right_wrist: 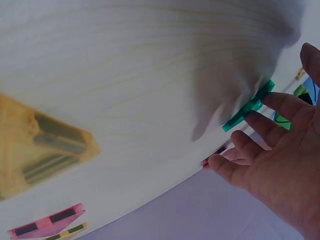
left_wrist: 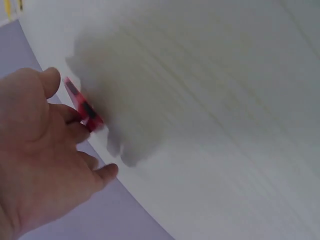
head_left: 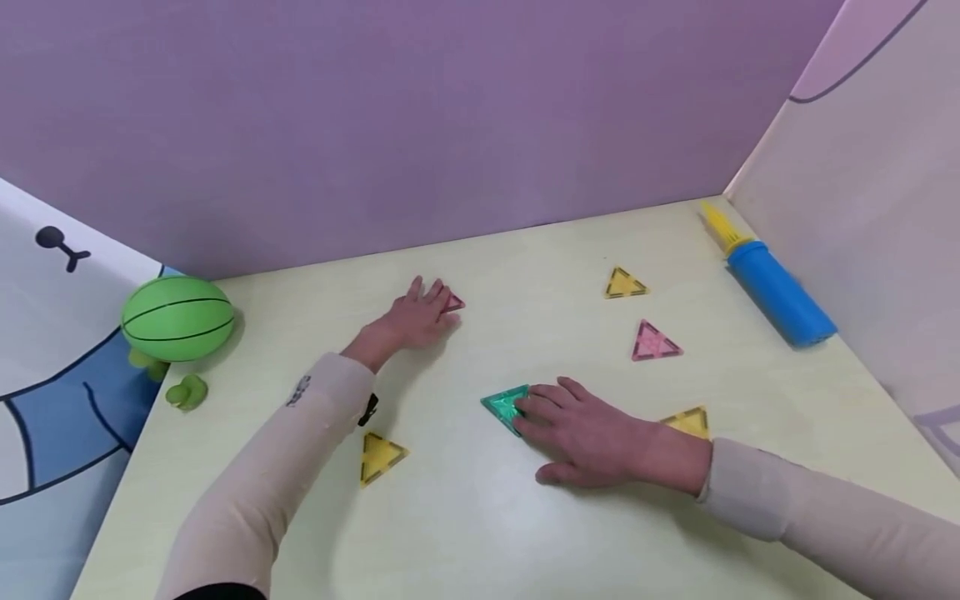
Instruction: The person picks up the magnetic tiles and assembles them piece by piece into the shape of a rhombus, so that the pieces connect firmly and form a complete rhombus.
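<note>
1. The left hand [head_left: 417,321], fingers loosely spread, touched a small red triangle [head_left: 453,302] at its fingertips.
2. The right hand [head_left: 588,435], fingers extended, thumb apart, rested on a glossy green triangle [head_left: 501,406].
3. Beyond the right hand lay a dark-edged, translucent pink triangle [head_left: 656,343].
4. Beneath both hands, the table [head_left: 420,542] was smooth, faintly grained.

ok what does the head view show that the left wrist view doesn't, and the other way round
Only the head view: the green ball, the right hand and the green triangle under its fingertips.

Only the left wrist view: the palm side of the left hand.

Both: that hand, the pink-red triangle at its fingers, the tabletop and the purple wall.
</note>
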Available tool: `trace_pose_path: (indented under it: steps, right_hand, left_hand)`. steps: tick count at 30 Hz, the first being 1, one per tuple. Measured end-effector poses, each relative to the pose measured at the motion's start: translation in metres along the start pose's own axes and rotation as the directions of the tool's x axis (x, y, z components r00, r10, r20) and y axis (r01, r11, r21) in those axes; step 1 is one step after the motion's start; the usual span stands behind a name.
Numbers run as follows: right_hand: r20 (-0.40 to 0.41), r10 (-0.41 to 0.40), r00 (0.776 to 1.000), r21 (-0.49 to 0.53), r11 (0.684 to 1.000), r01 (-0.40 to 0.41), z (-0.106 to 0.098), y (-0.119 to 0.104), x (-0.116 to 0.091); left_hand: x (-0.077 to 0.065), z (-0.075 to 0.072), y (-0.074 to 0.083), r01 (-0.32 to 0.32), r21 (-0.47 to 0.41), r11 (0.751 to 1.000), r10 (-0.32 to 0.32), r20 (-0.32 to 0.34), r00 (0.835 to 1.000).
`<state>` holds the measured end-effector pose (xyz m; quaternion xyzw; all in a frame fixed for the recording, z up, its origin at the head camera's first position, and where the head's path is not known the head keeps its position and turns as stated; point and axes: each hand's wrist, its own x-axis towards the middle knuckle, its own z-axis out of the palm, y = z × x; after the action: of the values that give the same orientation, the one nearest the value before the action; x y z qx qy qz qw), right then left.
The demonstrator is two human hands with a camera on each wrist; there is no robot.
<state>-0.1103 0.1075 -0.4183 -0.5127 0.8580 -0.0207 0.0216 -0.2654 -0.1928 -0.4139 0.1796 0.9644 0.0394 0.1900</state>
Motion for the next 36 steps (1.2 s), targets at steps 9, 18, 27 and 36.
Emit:
trace_pose_path:
  steps: [9,18,27,36]
  right_hand:
    - [0.06,0.031,0.998,0.022,0.999,-0.032,-0.003,-0.001,0.002]
    - [0.11,0.086,0.99,0.038,0.995,-0.09,-0.006,0.001,0.004]
    - [0.154,0.105,0.982,0.061,0.991,-0.116,-0.011,0.005,0.009]
    - [0.15,0.131,0.98,0.046,0.989,-0.139,-0.011,0.004,0.013]
  left_hand:
    - [-0.004,0.011,0.055,0.026,0.033,0.999,-0.026,0.013,1.0]
    - [-0.017,0.016,0.082,-0.082,0.195,0.977,0.09,-0.032,0.995]
    - [-0.031,0.007,0.064,-0.236,0.191,0.953,0.255,-0.086,0.963]
    - [-0.048,0.019,0.051,-0.302,0.178,0.937,0.302,0.026,0.953]
